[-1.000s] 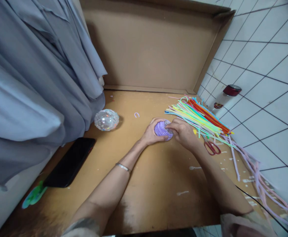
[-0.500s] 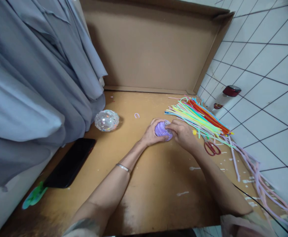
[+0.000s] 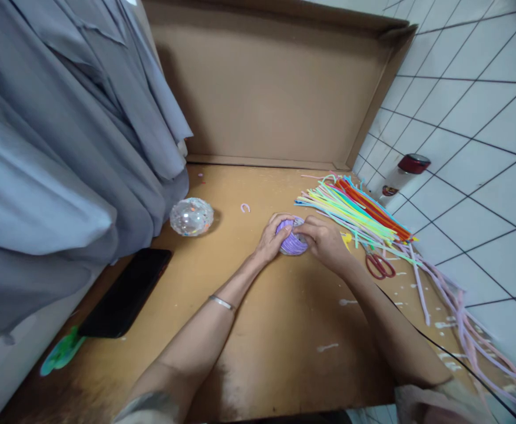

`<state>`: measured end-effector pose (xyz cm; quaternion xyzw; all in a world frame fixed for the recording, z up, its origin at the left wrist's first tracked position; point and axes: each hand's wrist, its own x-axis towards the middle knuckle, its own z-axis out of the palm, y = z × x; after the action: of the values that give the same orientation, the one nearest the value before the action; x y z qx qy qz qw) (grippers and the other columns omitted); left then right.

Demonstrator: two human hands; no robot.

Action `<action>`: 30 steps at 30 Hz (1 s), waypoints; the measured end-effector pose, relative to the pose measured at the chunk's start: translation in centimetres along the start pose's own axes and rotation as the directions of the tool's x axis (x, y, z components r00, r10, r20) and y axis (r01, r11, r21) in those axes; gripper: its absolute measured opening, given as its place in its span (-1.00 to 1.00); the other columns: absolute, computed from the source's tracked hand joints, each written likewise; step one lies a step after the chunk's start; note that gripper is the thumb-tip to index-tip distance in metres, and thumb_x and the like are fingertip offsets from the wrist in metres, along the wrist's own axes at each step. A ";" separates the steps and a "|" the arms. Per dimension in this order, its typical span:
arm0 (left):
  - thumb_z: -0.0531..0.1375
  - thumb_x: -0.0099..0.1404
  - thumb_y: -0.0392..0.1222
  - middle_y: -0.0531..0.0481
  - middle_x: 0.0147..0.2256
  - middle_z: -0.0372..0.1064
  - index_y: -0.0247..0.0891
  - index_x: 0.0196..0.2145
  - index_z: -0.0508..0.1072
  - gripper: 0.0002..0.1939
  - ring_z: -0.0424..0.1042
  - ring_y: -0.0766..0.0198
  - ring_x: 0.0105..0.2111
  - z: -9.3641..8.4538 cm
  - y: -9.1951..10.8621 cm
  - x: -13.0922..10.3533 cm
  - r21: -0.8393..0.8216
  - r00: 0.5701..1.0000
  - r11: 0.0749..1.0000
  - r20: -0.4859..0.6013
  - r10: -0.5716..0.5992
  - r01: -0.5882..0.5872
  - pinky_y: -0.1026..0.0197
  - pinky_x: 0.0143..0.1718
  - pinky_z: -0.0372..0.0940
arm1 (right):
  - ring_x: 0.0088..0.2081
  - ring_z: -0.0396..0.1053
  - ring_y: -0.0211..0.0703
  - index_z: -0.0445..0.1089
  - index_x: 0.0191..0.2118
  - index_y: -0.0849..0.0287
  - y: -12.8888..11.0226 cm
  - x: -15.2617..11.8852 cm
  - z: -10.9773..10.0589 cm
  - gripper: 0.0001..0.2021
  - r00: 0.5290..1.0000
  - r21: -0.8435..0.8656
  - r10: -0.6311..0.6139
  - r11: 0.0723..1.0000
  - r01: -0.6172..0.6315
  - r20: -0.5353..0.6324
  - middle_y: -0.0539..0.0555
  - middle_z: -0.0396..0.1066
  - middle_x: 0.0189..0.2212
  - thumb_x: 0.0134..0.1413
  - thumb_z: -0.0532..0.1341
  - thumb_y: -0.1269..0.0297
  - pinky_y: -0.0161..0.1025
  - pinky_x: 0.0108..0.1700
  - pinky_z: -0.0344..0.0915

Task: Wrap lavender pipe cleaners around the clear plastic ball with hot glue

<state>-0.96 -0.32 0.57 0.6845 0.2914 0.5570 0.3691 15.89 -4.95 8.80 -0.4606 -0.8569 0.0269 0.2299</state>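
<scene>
Above the middle of the table, my left hand (image 3: 270, 240) is closed around a small round piece wrapped in rows of fuzzy purple pipe cleaner (image 3: 294, 244). Its thumb lies across the purple rows. A greyish, shinier patch shows on the upper right of the piece. My right hand (image 3: 325, 240) is pinched at that side, fingertips touching the edge. Whatever sits between those fingertips is too small to make out. Just past the right hand lies a bundle of colourful pipe cleaners (image 3: 350, 206). Red-handled scissors (image 3: 380, 266) and a small yellow piece (image 3: 346, 239) are beside it.
A clear speckled ball (image 3: 191, 217) and a bent pink scrap (image 3: 245, 208) lie left of my hands. A black phone (image 3: 125, 292) is near the left edge. Cardboard (image 3: 267, 82) stands behind, tiles (image 3: 496, 176) at right. A dark cable (image 3: 443, 348) crosses the right corner.
My left thumb has shifted from the lower edge up onto the purple rows, and the piece has tilted slightly. My right fingertips stay at its edge. The dark cable has shifted beside my right forearm.
</scene>
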 end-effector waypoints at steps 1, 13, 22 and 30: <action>0.10 0.36 0.23 -0.15 0.00 0.41 -0.21 -0.07 0.48 -0.53 0.38 0.06 0.08 0.1 0.0 0.0 -0.009 1.000 1.000 -0.006 -0.002 0.002 -0.01 0.20 0.24 | -0.30 0.35 -0.15 0.60 -0.14 0.16 0.0 0.0 0.0 -0.66 1.000 0.008 -0.003 1.000 0.003 0.000 0.13 0.42 -0.34 0.30 0.04 0.39 -0.28 -0.25 0.20; 0.16 0.33 0.11 -0.14 -0.04 0.42 -0.22 -0.10 0.48 -0.63 0.41 0.09 0.03 0.3 -0.5 0.1 -0.021 0.999 1.000 -0.033 0.015 -0.016 0.02 0.15 0.27 | -0.28 0.38 -0.13 0.59 -0.16 0.14 0.2 -0.1 0.2 -0.69 1.000 0.094 0.011 0.995 -0.012 0.006 0.13 0.44 -0.31 0.23 0.08 0.44 -0.25 -0.21 0.24; 0.15 0.32 0.17 -0.15 -0.07 0.42 -0.24 -0.10 0.49 -0.57 0.41 0.08 0.02 0.5 -0.8 0.2 -0.013 0.999 1.000 -0.038 0.021 -0.021 0.02 0.13 0.28 | -0.17 0.44 -0.05 0.48 -0.05 0.20 0.2 0.0 0.2 -0.69 0.999 0.224 0.054 0.973 -0.052 -0.002 0.18 0.50 -0.19 0.15 0.10 0.46 -0.15 -0.09 0.32; 0.16 0.31 0.10 -0.14 -0.06 0.43 -0.23 -0.11 0.49 -0.63 0.41 0.09 0.02 0.5 -0.4 0.1 -0.011 0.999 1.000 -0.036 -0.005 0.005 0.03 0.13 0.28 | -0.22 0.39 -0.08 0.47 -0.06 0.24 -0.3 0.0 -0.1 -0.69 0.998 0.137 0.005 0.990 -0.013 0.059 0.19 0.43 -0.23 0.27 0.01 0.43 -0.18 -0.14 0.29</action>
<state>-0.40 -0.10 0.26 0.6717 0.2968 0.5699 0.3688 15.69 -5.11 9.01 -0.4467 -0.8572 0.1003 0.2358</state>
